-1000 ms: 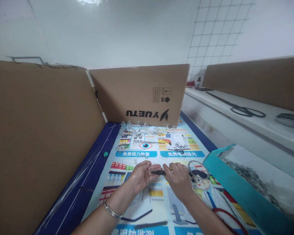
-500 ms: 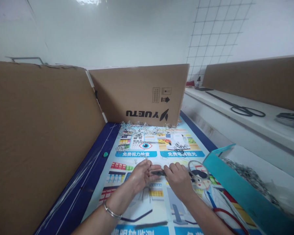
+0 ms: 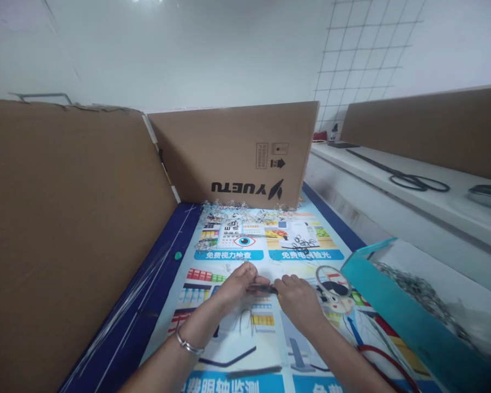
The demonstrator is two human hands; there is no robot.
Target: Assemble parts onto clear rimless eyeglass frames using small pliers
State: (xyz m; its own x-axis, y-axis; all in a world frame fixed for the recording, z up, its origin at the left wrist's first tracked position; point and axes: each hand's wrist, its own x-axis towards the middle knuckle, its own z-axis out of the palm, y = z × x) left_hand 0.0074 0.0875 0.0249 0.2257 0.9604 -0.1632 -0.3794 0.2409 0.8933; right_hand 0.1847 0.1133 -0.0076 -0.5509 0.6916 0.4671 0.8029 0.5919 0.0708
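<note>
My right hand is closed around a dark, narrow-jawed tool that looks like pliers, its tip pointing left. At that tip my left hand, with a silver bangle on the wrist, has its fingers pinched together. What they hold is too small and blurred to name. Thin wires show just below the left fingers; whether they hang from them or lie on the mat, I cannot tell. Both hands are over the printed mat.
A pale ring-shaped coil lies right of my hands, beside a teal box of metal pieces. Clear small parts lie along the cardboard, black loops nearer. Long wires run at left; scissors lie on the white ledge.
My left fingers, more spread before, have curled in around the tip of the tool. The right hand keeps its grip. The view has shifted slightly.
</note>
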